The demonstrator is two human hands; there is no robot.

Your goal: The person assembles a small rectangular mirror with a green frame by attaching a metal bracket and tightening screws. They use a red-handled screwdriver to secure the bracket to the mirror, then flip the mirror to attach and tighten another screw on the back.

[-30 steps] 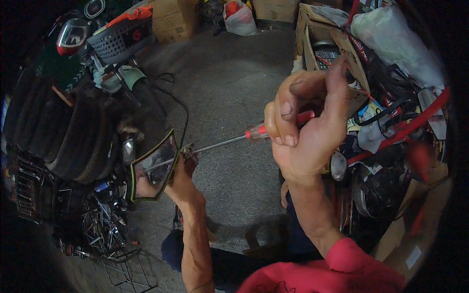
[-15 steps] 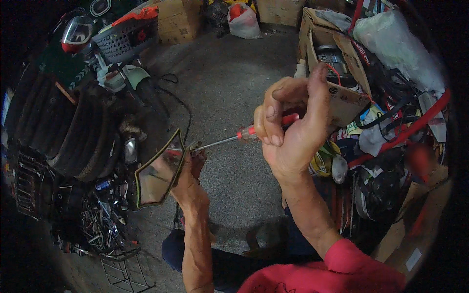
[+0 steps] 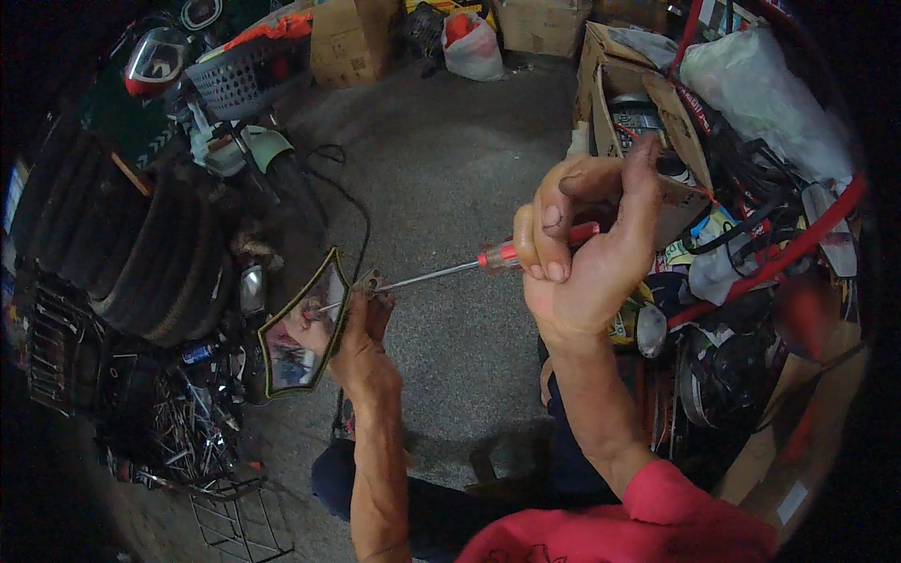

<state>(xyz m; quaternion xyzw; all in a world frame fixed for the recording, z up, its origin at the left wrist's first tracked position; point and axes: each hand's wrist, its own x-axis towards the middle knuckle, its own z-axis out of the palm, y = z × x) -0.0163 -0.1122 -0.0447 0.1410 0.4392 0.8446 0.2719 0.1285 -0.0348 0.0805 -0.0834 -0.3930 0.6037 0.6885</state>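
My left hand (image 3: pixel 368 342) is closed around the back of an angular mirror (image 3: pixel 298 361), shaped like a motorcycle's rear-view mirror, with a dark, yellowish-edged rim. Its glass faces left and reflects part of a hand and the screwdriver. Curled fingers of my right hand (image 3: pixel 601 239) grip the red and clear handle of a screwdriver (image 3: pixel 432 275), the thumb sticking up. The steel shaft slants down leftward to a small metal fitting (image 3: pixel 372 281) at my left fingertips. Whether the tip touches that fitting I cannot tell.
Stacked tyres (image 3: pixel 155 253) stand at left, above a heap of loose tools (image 3: pixel 188 418). A black cable (image 3: pixel 361 211) lies on the grey floor. At right are an opened cardboard box (image 3: pixel 671 216), a red curved bar (image 3: pixel 798 251) and piled parts. A grey basket (image 3: pixel 239 84) sits at the far left.
My right hand and the screwdriver have shifted a little to the right, away from my left hand, baring more shaft. The mirror has turned slightly, and its reflection differs.
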